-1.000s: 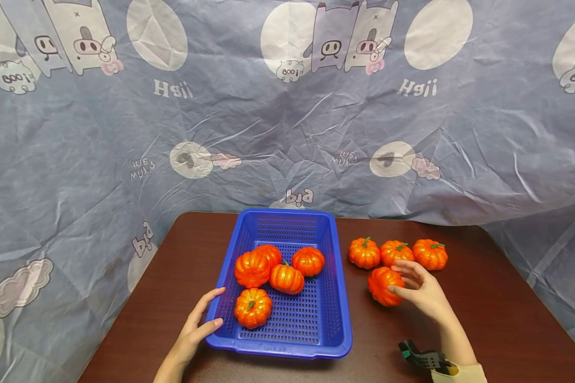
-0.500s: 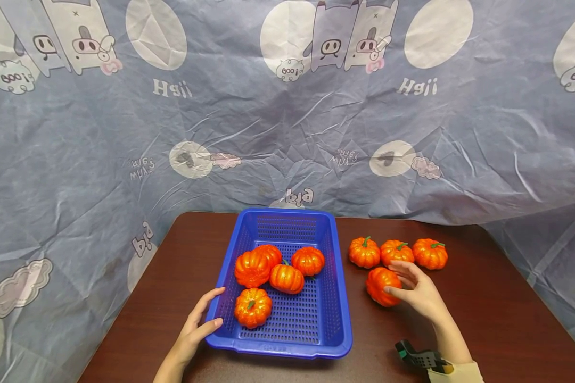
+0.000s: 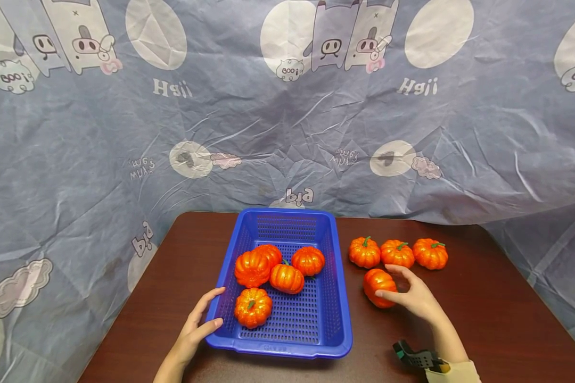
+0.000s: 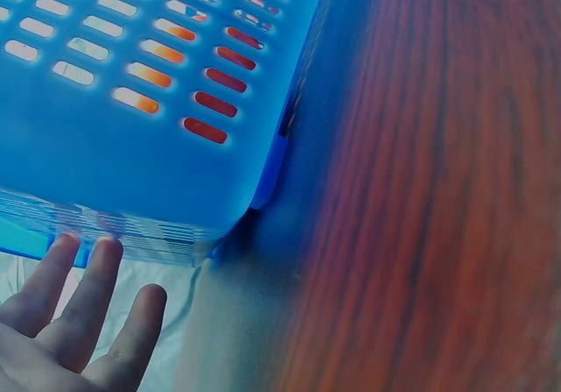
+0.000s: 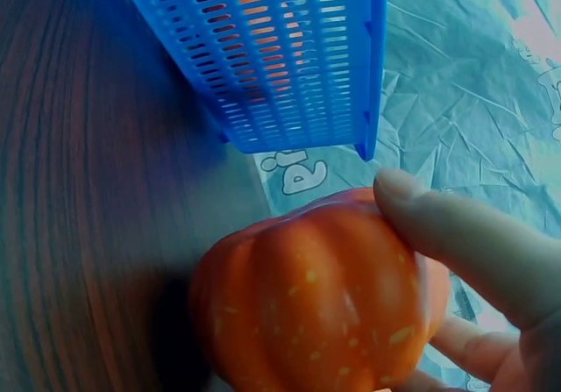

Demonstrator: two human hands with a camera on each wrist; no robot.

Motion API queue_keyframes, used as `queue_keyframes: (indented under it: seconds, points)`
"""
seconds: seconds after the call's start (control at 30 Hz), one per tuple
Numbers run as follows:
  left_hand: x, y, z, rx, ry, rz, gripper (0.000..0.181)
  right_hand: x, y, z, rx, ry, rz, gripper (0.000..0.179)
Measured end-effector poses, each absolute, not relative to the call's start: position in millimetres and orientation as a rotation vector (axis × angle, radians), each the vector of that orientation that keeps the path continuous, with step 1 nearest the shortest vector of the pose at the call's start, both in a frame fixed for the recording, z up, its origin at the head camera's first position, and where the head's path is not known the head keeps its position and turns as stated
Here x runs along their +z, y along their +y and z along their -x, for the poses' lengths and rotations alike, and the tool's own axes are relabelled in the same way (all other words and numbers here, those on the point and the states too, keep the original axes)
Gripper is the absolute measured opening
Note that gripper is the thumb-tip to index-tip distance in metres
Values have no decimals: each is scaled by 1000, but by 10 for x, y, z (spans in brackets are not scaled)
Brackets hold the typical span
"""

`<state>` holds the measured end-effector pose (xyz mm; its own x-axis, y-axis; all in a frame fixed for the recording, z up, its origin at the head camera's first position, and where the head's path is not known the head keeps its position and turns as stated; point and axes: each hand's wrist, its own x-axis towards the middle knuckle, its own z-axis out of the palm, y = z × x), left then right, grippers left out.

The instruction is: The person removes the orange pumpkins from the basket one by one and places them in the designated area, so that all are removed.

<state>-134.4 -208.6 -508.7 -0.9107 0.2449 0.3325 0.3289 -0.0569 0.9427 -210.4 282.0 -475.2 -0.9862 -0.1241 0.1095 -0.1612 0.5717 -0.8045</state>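
Observation:
A small orange toy pumpkin is in my right hand, between the thumb and fingers, just right of the basket. In the right wrist view the thumb lies across the upper side of that pumpkin, with other fingers partly hidden behind it. My left hand touches the left side of the blue plastic basket with spread, fairly straight fingers. The left wrist view has fingertips against the basket wall. Several pumpkins, one of them a pumpkin near the front left corner, lie inside the basket.
Behind my right hand a row of three pumpkins stands on the brown table: a left pumpkin, a middle pumpkin and a right pumpkin. A grey-blue printed cloth hangs around the table's back and sides.
My right hand has shifted slightly left toward the basket, and the pumpkin in it has moved left and turned a little. My left hand and the basket stay where they were.

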Motion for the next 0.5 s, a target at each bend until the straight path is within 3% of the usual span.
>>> queue_keyframes:
  seconds: [0.5]
  points:
    - [-5086, -2085, 1338, -2153, -2132, 601, 54, -4848, 2771, 2127, 1549, -2853, -285, 75]
